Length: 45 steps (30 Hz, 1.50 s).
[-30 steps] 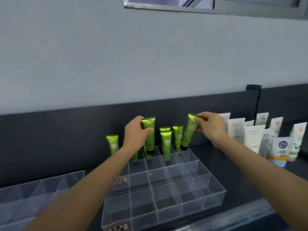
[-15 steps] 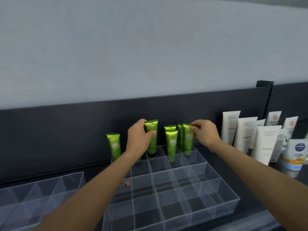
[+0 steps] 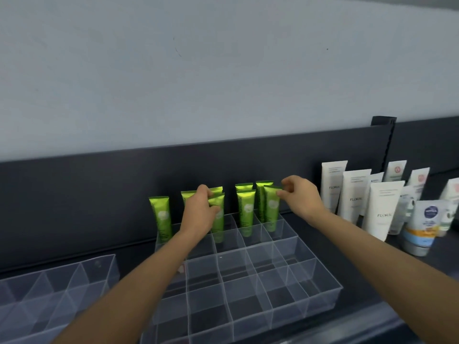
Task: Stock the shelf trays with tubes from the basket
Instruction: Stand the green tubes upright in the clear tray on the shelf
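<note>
My left hand [image 3: 198, 216] grips one green plastic tube [image 3: 219, 220]; my right hand [image 3: 301, 197] pinches another green tube [image 3: 271, 209] by the clear plastic tray's [image 3: 329, 299] far-right corner

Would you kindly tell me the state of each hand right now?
Left hand: closed, gripping a green tube.
Right hand: closed, pinching the rightmost green tube by its top.

8 grn tubes [image 3: 161, 214], 2 trays [image 3: 323, 291]

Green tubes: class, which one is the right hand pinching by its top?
The rightmost green tube, standing in front of another in the clear tray; the right hand pinches its top corner. The left hand grips a different green tube.
</note>
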{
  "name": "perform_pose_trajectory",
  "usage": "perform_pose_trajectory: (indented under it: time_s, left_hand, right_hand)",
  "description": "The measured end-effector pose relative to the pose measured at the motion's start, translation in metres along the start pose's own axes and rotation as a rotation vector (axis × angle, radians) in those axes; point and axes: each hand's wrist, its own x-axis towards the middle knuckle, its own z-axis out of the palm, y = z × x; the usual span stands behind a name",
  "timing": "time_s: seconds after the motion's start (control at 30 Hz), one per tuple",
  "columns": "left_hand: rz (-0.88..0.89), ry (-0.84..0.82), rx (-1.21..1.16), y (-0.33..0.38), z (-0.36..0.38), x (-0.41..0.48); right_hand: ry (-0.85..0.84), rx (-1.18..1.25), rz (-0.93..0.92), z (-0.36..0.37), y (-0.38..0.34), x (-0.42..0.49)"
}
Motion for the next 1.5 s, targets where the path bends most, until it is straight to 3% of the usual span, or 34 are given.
perform_pose_trajectory:
  time_s: [0.27,0.4,0.67,0.83,1.13,1.3,1.5]
  left_hand:
    - [0.243,0.101,0.301,0.031,-0.015,-0.013]
    - [0.351,0.071,0.308,0.056,-0.011,-0.033]
    - [0.528,-0.165,0.258,0.099,0.048,-0.086]
    - [0.701,-0.301,0.285,0.128,0.11,-0.131]
    - [0.742,-0.636,0.193,0.139,0.211,-0.218]
    - [0.691,-0.917,0.209,0.12,0.263,-0.262]
    - [0.634,-1.099,0.259,0.087,0.314,-0.296]
  right_hand:
    - [-0.002,0.021,0.002,-0.018,-0.002,-0.019]
    - [0.017,0.046,0.01,-0.035,0.002,-0.039]
    - [0.045,-0.084,0.026,-0.099,0.05,-0.109]
    - [0.062,-0.148,0.138,-0.136,0.099,-0.161]
    - [0.0,-0.12,0.418,-0.164,0.19,-0.271]
    - [-0.078,-0.148,0.634,-0.164,0.249,-0.335]
    - [-0.128,-0.178,0.818,-0.15,0.302,-0.4]
